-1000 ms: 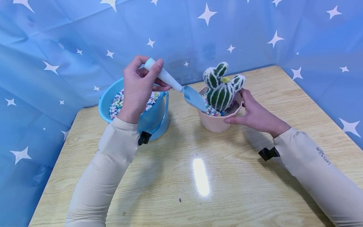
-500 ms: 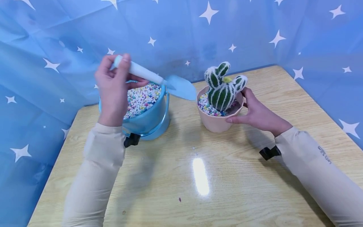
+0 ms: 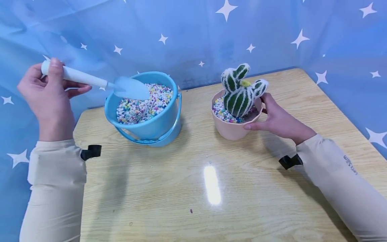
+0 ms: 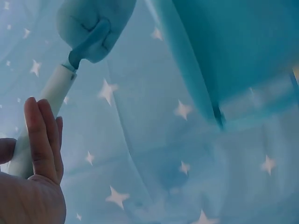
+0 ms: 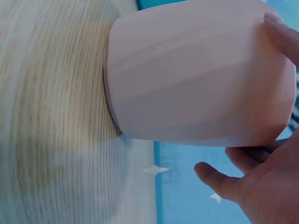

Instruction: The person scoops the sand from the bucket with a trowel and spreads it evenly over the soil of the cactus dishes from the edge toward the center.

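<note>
Your left hand [image 3: 49, 92] pinches the light-blue shovel with a white handle [image 3: 89, 79], up near the round blue plastic bucket [image 3: 164, 119]. Dip gently, I'd say, so no tiny coloured stones [image 3: 136, 111] jump out. Your right hand [image 3: 281, 120] grips the smooth pink pot [image 3: 228, 129]; hold it steady. The shovel's wide blade [image 3: 131, 88] looks blurry.

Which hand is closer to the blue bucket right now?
Left. The left hand is just left of the blue bucket, holding the trowel; the right hand is farther off, to the bucket's right, gripping the right side of the pink pot.
</note>
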A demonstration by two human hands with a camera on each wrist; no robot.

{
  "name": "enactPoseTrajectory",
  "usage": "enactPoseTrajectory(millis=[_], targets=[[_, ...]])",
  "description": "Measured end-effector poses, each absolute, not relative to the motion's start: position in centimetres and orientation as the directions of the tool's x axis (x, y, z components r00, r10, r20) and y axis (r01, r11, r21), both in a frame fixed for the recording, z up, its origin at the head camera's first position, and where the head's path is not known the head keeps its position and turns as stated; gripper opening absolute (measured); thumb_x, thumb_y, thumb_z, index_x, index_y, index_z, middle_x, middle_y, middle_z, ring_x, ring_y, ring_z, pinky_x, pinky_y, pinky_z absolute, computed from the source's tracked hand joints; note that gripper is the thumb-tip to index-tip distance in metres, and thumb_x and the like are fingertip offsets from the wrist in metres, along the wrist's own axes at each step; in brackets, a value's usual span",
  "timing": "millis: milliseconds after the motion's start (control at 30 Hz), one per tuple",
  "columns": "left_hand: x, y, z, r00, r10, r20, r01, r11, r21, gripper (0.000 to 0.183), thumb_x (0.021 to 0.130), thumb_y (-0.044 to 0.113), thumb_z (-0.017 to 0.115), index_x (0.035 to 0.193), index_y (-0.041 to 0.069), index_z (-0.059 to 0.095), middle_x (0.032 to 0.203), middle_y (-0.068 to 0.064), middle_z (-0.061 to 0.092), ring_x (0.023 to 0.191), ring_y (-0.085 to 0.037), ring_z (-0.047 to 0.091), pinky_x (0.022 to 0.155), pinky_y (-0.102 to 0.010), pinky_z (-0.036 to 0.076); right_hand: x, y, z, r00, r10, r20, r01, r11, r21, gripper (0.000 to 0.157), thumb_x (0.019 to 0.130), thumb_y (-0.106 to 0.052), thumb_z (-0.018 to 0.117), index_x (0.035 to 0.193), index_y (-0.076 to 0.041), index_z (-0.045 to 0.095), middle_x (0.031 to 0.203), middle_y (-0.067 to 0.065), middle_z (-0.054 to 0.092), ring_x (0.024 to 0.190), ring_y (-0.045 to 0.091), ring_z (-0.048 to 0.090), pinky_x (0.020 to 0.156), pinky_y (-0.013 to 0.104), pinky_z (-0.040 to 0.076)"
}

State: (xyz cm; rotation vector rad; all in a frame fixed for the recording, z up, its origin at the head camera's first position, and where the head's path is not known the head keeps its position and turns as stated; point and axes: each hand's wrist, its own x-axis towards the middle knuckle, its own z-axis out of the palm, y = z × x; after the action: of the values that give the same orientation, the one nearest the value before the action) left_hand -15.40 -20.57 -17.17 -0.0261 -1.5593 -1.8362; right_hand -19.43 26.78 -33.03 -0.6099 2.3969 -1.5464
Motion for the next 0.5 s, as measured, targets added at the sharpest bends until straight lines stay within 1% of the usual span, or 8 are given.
enactPoseTrajectory(millis=[133, 233, 300, 367, 433, 500], targets=[[-15.5, -21.9, -16.9, -0.723, -0.488, 0.488, 0.496, 0.125, 0.859, 0.022, 0.094, 0.012, 0.068, 0.104, -0.006, 0.063, 0.084, -0.021, 0.06, 0.063, -0.027, 0.069, 0.054, -0.031, 0.061, -19.5, 26.7, -33.1, -0.885, -0.464, 0.041, -0.229, 0.356, -0.906, 0.103, 0.082, -0.016, 0.083, 0.154, -0.013, 0.009, 0.155, 0.01, 0.011, 0.143, 0.027, 0.012, 0.113, 0.064, 0.021], [-15.7, -22.4, -16.6, -0.718, -0.43, 0.547, 0.416, 0.365, 0.833, 0.02, 0.097, 0.016, 0.062, 0.109, 0.0, 0.063, 0.088, -0.015, 0.06, 0.062, -0.017, 0.069, 0.057, -0.023, 0.06, -19.5, 26.6, -33.1, -0.881, -0.473, 0.031, -0.224, 0.359, -0.906, 0.104, 0.083, -0.017, 0.083, 0.154, -0.013, 0.007, 0.155, 0.011, 0.01, 0.143, 0.028, 0.011, 0.113, 0.065, 0.02], [-15.9, -22.6, -16.3, -0.715, -0.366, 0.596, 0.347, 0.555, 0.757, 0.02, 0.099, 0.019, 0.058, 0.112, 0.005, 0.062, 0.091, -0.008, 0.06, 0.061, -0.009, 0.067, 0.059, -0.017, 0.059, -19.5, 26.6, -33.0, -0.878, -0.478, 0.025, -0.225, 0.365, -0.903, 0.104, 0.083, -0.017, 0.082, 0.154, -0.013, 0.006, 0.156, 0.011, 0.01, 0.144, 0.028, 0.011, 0.113, 0.066, 0.02], [-16.1, -22.5, -16.1, -0.71, -0.285, 0.644, 0.297, 0.707, 0.641, 0.021, 0.1, 0.021, 0.055, 0.115, 0.008, 0.062, 0.091, -0.001, 0.06, 0.06, -0.001, 0.064, 0.061, -0.012, 0.056, -19.5, 26.7, -33.0, -0.878, -0.479, 0.023, -0.226, 0.372, -0.9, 0.104, 0.083, -0.018, 0.082, 0.154, -0.014, 0.006, 0.156, 0.011, 0.01, 0.144, 0.029, 0.011, 0.113, 0.066, 0.02], [-16.3, -22.4, -15.8, -0.709, -0.19, 0.679, 0.297, 0.794, 0.531, 0.024, 0.1, 0.024, 0.055, 0.118, 0.009, 0.062, 0.091, 0.002, 0.06, 0.06, 0.006, 0.061, 0.061, -0.008, 0.053, -19.6, 26.7, -33.0, -0.879, -0.477, 0.025, -0.23, 0.377, -0.897, 0.105, 0.082, -0.018, 0.083, 0.154, -0.015, 0.006, 0.157, 0.01, 0.009, 0.144, 0.028, 0.011, 0.113, 0.067, 0.021], [-16.4, -22.1, -15.5, -0.72, -0.091, 0.688, 0.32, 0.837, 0.444, 0.028, 0.1, 0.025, 0.056, 0.121, 0.008, 0.062, 0.093, -0.003, 0.063, 0.062, 0.011, 0.058, 0.061, -0.004, 0.05, -19.6, 26.7, -33.0, -0.882, -0.471, 0.031, -0.234, 0.38, -0.895, 0.106, 0.082, -0.018, 0.083, 0.154, -0.016, 0.006, 0.157, 0.01, 0.009, 0.144, 0.028, 0.011, 0.113, 0.066, 0.021]])
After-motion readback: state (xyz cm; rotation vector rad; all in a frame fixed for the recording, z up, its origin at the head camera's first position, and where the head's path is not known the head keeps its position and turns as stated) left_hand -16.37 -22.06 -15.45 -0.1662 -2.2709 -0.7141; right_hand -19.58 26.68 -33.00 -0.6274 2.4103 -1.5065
